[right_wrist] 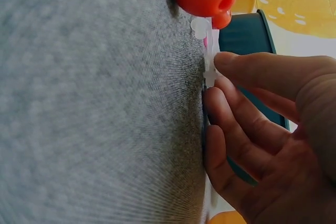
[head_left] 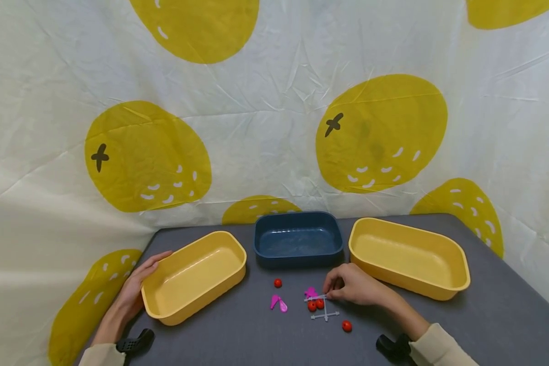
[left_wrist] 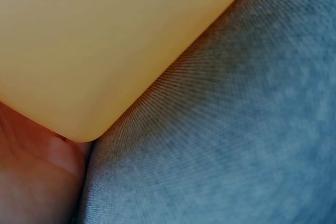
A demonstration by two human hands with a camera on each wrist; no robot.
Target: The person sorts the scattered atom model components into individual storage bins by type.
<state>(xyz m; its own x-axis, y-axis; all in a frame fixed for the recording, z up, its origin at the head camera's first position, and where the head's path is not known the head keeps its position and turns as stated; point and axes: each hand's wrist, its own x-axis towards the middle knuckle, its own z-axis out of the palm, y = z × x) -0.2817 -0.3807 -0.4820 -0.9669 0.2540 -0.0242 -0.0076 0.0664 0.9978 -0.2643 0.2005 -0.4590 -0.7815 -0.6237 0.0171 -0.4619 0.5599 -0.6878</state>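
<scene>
Loose beads lie beside the pinched lattice

Head view: at lower centre-right, the right grip [head_left: 354,285], nearly closed, pinches the pale grey plastic H-shaped lattice [head_left: 326,316] at the upper bar's end, on the grey cloth-covered worktop [head_left: 238,340]. Dragging it sideways could roll the red round beads [head_left: 312,306] just beside it. The left grip [head_left: 130,290], fingers extended, lies along the outer wall of the left yellow rectangular plastic tray [head_left: 194,300]; a careless push might shift that. Counts: two yellow trays, one dark blue rectangular plastic tray [head_left: 299,262], four beads, one lattice, apparently three bright pink plastic pieces [head_left: 283,305].

Left wrist view: tray wall upper left, part of the hand lower left; fingertips unseen.

Right wrist view: thumb and fingertips meet at the lattice, centre; so slim a hold could slip.
</scene>
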